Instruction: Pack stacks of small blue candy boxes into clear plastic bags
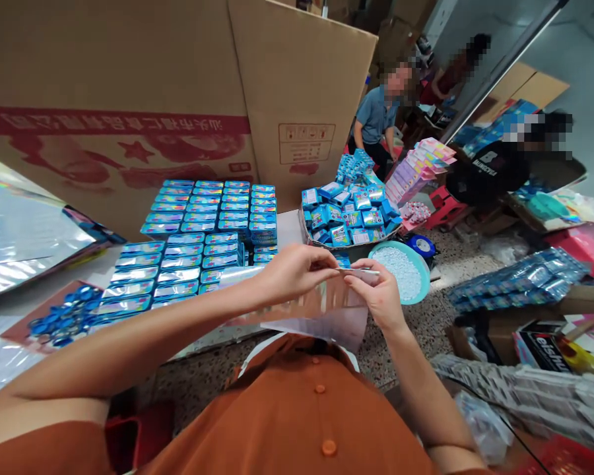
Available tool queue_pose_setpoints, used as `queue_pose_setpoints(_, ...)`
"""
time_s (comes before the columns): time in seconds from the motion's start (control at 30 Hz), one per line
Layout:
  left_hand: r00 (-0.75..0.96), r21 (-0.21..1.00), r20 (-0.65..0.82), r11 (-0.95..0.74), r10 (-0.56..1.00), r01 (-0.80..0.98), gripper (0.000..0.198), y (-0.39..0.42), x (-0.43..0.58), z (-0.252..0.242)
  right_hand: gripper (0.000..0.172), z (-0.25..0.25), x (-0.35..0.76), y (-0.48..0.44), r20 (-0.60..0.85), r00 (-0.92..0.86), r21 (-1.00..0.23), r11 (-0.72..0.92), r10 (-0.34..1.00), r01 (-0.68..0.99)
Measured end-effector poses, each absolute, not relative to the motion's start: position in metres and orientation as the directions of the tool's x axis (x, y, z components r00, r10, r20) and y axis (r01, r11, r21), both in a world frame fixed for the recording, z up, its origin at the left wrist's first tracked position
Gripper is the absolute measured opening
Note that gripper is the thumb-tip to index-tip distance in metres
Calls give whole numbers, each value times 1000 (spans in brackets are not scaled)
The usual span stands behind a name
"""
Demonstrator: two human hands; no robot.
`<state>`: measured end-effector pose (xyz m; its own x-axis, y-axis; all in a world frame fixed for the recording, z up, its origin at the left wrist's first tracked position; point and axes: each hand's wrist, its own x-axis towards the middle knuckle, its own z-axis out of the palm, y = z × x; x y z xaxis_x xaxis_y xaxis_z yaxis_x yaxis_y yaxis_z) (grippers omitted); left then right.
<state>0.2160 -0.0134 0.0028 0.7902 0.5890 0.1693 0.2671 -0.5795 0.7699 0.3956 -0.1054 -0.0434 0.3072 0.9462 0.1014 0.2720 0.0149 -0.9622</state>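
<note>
In front of my chest, my left hand [299,269] is closed, its fingertips pinched on a thin pale edge. My right hand [380,293] pinches the other end of the same edge between thumb and fingers. Below both hands hangs a translucent plastic sheet [344,323], apparently continuous with that edge; its exact kind cannot be made out. Rows of stacked blue packets [183,256] lie on the table to the left, behind my left forearm. Just beyond my hands sits a shallow box [304,227] heaped with blue packets [361,218].
A turquoise basin [424,290] of small pale pieces [398,270] is right of my hands, by a blue tape roll [422,246]. Round blue pieces [64,316] lie at left. A tall cardboard box [178,79] walls off the back. Several people [376,125] sit at the far right.
</note>
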Motion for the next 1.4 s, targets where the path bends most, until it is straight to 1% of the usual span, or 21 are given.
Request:
queue_pose_setpoints(0.03, 787, 776, 155, -567, 597, 277, 18, -13, 216, 2, 35, -42, 397, -107, 225, 297, -906, 88, 928, 413)
queue_pose_setpoints(0.07, 785, 770, 149, -569, 601, 289, 19, -13, 215, 1, 37, -40, 399, -109, 366, 250, -805, 170, 896, 569)
queue_pose_setpoints(0.1, 784, 758, 149, -579, 603, 301, 19, -13, 215, 1, 37, -38, 400, -110, 493, 166, -660, 242, 854, 711)
queue_pose_setpoints(0.13, 784, 747, 150, -589, 602, 310, 20, -13, 215, 1, 37, -35, 401, -111, 584, 57, -494, 299, 810, 816)
queue_pose_setpoints(0.17, 783, 736, 151, -597, 603, 318, 21, -13, 215, 1, 36, -33, 402, -113, 631, -54, -337, 336, 774, 879)
queue_pose_setpoints(0.2, 782, 727, 150, -603, 605, 328, 21, -14, 216, 2, 34, -31, 402, -114, 645, -144, -210, 355, 751, 911)
queue_pose_setpoints(0.23, 781, 718, 146, -608, 608, 339, 22, -15, 217, 3, 34, -30, 401, -115, 644, -204, -116, 357, 737, 927)
queue_pose_setpoints(0.27, 779, 710, 142, -612, 610, 349, 23, -15, 218, 3, 34, -30, 401, -116, 642, -240, -49, 351, 729, 935)
queue_pose_setpoints(0.33, 778, 693, 138, -621, 614, 367, 23, -17, 220, 5, 33, -31, 400, -118, 651, -277, 37, 335, 707, 942)
queue_pose_setpoints(0.43, 767, 672, 134, -627, 627, 395, 22, -20, 222, 6, 34, -37, 399, -122, 674, -317, 118, 326, 667, 938)
queue_pose_setpoints(0.5, 761, 667, 126, -622, 637, 410, 22, -21, 222, 7, 34, -41, 399, -123, 678, -330, 140, 325, 657, 935)
queue_pose_setpoints(0.77, 746, 690, 88, -580, 661, 433, 23, -26, 222, 10, 35, -45, 399, -126, 690, -315, 98, 348, 652, 933)
queue_pose_setpoints(0.9, 736, 714, 86, -557, 671, 424, 24, -26, 222, 10, 37, -49, 400, -128, 692, -286, 8, 389, 663, 921)
queue_pose_setpoints(1.0, 749, 713, 95, -570, 656, 408, 25, -26, 221, 10, 40, -49, 400, -125, 703, -204, -135, 409, 681, 902)
queue_pose_setpoints(1.07, 762, 698, 110, -596, 638, 398, 25, -26, 219, 9, 44, -44, 400, -122, 700, -104, -266, 394, 706, 880)
queue_pose_setpoints(1.13, 774, 676, 149, -635, 616, 375, 24, -28, 219, 8, 45, -37, 400, -120, 654, -9, -413, 366, 756, 834)
queue_pose_setpoints(1.2, 782, 647, 207, -682, 588, 342, 24, -29, 220, 6, 36, -30, 400, -119, 529, 60, -589, 315, 847, 744)
queue_pose_setpoints(1.27, 792, 618, 257, -724, 554, 306, 23, -30, 220, 4, 26, -28, 401, -121, 339, 113, -763, 203, 934, 614)
queue_pose_setpoints(1.3, 800, 609, 270, -738, 536, 289, 24, -29, 220, 4, 23, -28, 401, -122, 246, 138, -829, 135, 959, 543)
queue_pose_setpoints(1.33, 811, 605, 273, -748, 518, 274, 24, -28, 219, 4, 22, -29, 402, -123, 174, 173, -876, 72, 969, 478)
queue_pose_setpoints(1.4, 838, 593, 254, -762, 484, 260, 22, -25, 215, 7, 22, -32, 405, -125, 102, 252, -924, -3, 962, 382)
